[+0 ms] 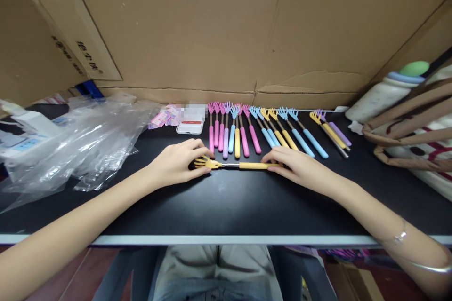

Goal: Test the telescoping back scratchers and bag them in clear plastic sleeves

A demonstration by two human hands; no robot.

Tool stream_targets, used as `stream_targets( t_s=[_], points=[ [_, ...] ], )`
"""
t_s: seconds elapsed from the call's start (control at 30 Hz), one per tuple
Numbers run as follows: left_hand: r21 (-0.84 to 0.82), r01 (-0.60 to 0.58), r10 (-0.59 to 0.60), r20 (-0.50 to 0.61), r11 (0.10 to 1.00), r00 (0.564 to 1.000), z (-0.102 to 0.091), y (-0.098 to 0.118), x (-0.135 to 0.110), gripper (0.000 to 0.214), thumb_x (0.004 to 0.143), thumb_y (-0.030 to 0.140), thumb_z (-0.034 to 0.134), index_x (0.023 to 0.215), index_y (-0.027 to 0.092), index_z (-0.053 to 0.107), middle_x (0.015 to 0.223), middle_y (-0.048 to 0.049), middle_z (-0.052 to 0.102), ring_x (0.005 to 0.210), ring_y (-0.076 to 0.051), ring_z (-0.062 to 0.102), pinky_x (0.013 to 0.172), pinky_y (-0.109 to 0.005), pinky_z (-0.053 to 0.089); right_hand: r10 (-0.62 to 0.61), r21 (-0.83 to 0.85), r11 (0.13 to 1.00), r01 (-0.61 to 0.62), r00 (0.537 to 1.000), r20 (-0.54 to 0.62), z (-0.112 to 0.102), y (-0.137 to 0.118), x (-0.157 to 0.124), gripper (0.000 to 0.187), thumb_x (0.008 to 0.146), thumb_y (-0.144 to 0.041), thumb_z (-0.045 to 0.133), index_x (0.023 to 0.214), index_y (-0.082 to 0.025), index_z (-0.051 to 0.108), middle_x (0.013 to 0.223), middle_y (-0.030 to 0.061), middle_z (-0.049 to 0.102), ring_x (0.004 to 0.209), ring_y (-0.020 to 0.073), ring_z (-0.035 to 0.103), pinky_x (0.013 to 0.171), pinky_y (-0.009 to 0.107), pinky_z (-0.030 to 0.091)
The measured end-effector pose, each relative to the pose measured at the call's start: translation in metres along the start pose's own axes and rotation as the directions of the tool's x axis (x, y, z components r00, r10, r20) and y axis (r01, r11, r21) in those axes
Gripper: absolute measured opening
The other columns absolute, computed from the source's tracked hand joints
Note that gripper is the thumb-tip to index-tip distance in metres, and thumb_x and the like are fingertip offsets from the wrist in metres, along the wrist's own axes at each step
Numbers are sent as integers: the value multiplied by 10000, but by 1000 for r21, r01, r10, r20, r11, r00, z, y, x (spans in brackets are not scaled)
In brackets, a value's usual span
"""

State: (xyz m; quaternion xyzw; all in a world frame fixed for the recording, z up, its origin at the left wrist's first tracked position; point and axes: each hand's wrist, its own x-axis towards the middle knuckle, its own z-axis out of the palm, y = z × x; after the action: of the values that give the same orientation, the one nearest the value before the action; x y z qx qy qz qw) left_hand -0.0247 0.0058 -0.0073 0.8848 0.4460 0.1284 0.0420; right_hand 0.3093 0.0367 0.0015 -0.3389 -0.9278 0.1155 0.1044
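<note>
A yellow back scratcher with a short metal shaft lies crosswise before me on the black table, its claw head to the left. My left hand has its fingers and thumb closed around the claw end. At the other end, my right hand grips the yellow handle between thumb and fingers. Just behind it, a row of pink, purple, blue and yellow back scratchers lies with claws pointing away from me. Further right are a yellow back scratcher and a purple one, with bare metal rods beside them.
Clear plastic bags are heaped on the left, near a white box. Colourful cards and a white phone-like object lie at the back. A bottle and a bag stand right. Cardboard walls the back.
</note>
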Motion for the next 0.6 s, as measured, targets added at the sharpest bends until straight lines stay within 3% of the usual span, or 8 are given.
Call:
stream_targets(
  t_s=[0.3, 0.6],
  points=[
    [8, 70, -70, 35, 998, 997, -2, 1, -1, 327, 864, 471, 564, 1123, 272, 590, 1055, -7, 606, 833, -170, 633, 671, -252, 451, -18, -66, 998, 22, 998, 57, -11, 0, 2, 220, 944, -363, 452, 991, -203, 595, 947, 50, 648, 738, 137, 593, 671, 254, 427],
    [-4, -50, 50, 113, 999, 992, -12, -10, -3, 312, 897, 442, 532, 1161, 281, 567, 1084, 4, 590, 871, -144, 628, 727, -227, 447, 49, -50, 998, -44, 993, 105, -14, -3, -2, 253, 897, -424, 523, 1001, -217, 624, 729, -1, 578, 602, 110, 511, 563, 225, 348]
  ],
)
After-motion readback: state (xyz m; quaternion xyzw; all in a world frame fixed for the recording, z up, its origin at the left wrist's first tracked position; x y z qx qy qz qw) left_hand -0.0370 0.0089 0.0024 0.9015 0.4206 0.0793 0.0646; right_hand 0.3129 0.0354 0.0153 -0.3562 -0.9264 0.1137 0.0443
